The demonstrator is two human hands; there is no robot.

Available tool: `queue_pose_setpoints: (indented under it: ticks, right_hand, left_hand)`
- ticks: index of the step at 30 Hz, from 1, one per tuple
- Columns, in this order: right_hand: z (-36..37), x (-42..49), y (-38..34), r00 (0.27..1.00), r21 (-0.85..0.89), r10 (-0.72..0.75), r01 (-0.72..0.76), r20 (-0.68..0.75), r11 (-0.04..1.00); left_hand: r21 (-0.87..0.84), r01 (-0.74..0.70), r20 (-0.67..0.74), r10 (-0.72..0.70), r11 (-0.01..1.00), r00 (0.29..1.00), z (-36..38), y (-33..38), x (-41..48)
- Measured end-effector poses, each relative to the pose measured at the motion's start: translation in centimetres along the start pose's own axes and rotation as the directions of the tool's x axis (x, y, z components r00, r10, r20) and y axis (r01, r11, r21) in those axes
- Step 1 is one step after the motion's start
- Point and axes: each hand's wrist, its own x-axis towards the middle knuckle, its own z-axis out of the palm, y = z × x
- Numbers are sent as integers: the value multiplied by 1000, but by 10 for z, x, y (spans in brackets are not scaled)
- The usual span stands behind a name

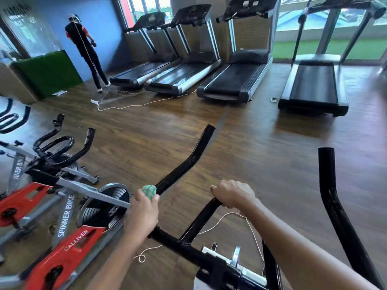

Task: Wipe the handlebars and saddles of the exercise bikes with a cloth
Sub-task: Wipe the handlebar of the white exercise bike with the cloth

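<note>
Black handlebars [184, 164] of the exercise bike in front of me fill the lower middle. My left hand [141, 212] grips a green cloth [149, 191] wrapped round the left horn of the bar, low on it. My right hand [232, 194] is curled over the top of the inner loop of the handlebar. The right horn [330, 195] stands free at the right. No saddle is in view.
Two red and grey spinner bikes [62, 208] stand close on my left. Several treadmills [232, 80] line the far wall by the windows. A person [85, 47] stands at the back left. White cords and a power strip [94, 101] lie on the wooden floor.
</note>
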Motion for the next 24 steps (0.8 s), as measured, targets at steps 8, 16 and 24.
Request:
queue_pose_setpoints:
  ticks: [8,16,24]
  right_hand:
    - [1,2,-1,1000,-16,-4,4,-26,1000]
    - [6,7,1,1000,-22,5,-6,-19,1000]
    - [-1,9,-1,961,507,-4,149,-275,849]
  left_hand:
    - [-774,359,173,-370,522,913,14,-6,-46]
    - [-236,224,159,-190,946,969,-18,2,-4]
    - [-433,-63,-121,11,899,993,-58,28,26]
